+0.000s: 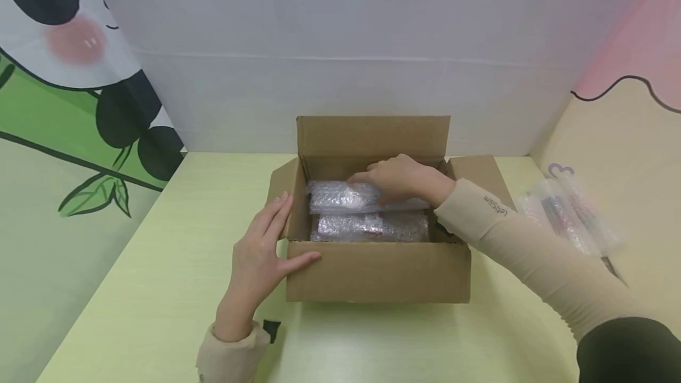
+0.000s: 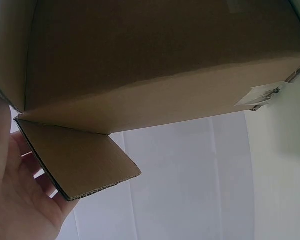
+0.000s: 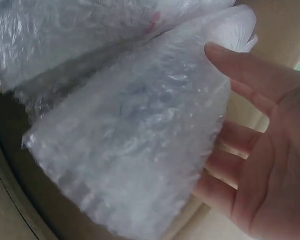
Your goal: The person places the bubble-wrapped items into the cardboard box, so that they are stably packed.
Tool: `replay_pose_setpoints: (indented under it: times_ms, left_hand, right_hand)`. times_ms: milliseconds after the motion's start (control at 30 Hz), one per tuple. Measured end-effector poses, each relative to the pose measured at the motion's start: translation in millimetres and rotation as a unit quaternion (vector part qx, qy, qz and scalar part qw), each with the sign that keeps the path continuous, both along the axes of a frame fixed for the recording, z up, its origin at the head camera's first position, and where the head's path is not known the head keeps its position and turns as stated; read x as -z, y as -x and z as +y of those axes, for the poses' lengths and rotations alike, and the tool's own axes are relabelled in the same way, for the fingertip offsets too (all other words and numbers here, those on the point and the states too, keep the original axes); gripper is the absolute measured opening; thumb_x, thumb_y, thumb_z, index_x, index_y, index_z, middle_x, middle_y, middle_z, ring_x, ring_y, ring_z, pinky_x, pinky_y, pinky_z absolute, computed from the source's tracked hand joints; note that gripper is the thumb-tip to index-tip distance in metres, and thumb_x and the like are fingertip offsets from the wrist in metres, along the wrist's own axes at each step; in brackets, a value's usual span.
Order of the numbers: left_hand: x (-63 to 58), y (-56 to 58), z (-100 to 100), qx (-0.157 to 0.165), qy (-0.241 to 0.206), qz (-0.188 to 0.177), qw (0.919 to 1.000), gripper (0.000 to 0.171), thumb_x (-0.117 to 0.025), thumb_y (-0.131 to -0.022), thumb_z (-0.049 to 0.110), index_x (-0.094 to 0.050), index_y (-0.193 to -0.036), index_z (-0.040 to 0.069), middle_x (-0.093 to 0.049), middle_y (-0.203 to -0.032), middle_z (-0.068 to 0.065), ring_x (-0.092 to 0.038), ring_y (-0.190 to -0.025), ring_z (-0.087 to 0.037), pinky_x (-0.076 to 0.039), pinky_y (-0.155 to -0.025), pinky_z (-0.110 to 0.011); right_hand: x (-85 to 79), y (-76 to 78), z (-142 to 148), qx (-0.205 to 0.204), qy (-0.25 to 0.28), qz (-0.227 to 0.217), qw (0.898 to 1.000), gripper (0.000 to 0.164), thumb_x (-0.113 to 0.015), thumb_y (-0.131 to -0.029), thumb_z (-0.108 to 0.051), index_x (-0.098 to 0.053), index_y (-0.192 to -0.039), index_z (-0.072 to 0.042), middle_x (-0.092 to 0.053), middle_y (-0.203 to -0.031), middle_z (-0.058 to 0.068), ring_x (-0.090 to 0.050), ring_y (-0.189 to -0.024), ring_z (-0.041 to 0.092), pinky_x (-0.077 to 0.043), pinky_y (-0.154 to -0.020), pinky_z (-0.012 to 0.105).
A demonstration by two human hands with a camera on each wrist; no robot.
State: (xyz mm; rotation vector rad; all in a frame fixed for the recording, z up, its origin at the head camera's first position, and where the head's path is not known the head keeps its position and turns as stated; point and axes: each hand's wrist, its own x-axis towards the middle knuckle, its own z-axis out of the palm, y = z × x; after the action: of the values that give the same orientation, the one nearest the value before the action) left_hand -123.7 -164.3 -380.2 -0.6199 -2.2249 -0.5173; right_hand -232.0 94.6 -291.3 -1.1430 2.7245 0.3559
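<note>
An open cardboard box [image 1: 378, 272] stands on the table with its flaps folded out. Inside lie two bubble-wrapped packages: a rear one [image 1: 340, 198] and a front one [image 1: 346, 227]. My right hand [image 1: 407, 179] reaches in from the right and holds the rear package; in the right wrist view its thumb lies on the bubble wrap [image 3: 140, 130] and its fingers go behind it. The wrap hides what is within. My left hand [image 1: 258, 253] rests at the front left corner, fingers extended along the left flap [image 2: 80, 157], thumb stretched over the front flap.
More clear-wrapped items [image 1: 566, 214] lie to the right of the box, near the right sleeve. A pale wall [image 1: 362, 75] rises behind the table [image 1: 175, 265], with cartoon-printed panels at both sides.
</note>
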Motion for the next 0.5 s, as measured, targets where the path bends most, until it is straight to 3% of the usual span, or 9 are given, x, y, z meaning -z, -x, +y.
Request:
replay_pose_setpoints:
  times_ms: [233, 400, 500]
  left_hand:
    - [0.5, 0.0, -0.1, -0.004, 0.001, -0.006, 1.0, 0.1, -0.04, -0.08, 0.081, -0.05, -0.139, 0.002, -0.057, -0.136, -0.016, -0.058, -0.119, -0.034, -0.059, -0.067, -0.042]
    - [0.7, 0.5, -0.1, -0.003, 0.002, -0.008, 1.0, 0.1, -0.04, -0.08, 0.081, -0.05, -0.14, 0.002, -0.057, -0.136, -0.016, -0.058, -0.12, -0.035, -0.059, -0.069, -0.043]
    - [0.6, 1.5, -0.7, -0.002, 0.001, -0.006, 1.0, 0.099, -0.041, -0.08, 0.081, -0.05, -0.14, 0.002, -0.057, -0.136, -0.017, -0.058, -0.12, -0.035, -0.059, -0.07, -0.043]
  right_hand:
    - [-14.4, -6.4, 7.3, -0.014, 0.049, 0.029, 0.998, 0.057, -0.074, -0.084, -0.036, -0.053, -0.137, -0.028, -0.065, -0.113, 0.002, -0.066, -0.095, 0.021, -0.056, -0.068, 0.045]
    - [-39.4, -12.5, 24.8, 0.008, 0.089, 0.019, 0.996, 0.057, -0.073, -0.086, -0.032, -0.052, -0.139, -0.027, -0.062, -0.129, 0.002, -0.066, -0.105, 0.024, -0.057, -0.074, 0.044]
    - [-56.2, -17.7, 40.1, 0.02, 0.128, 0.012, 0.992, 0.057, -0.073, -0.086, -0.025, -0.052, -0.139, -0.023, -0.063, -0.128, 0.004, -0.065, -0.108, 0.025, -0.057, -0.077, 0.044]
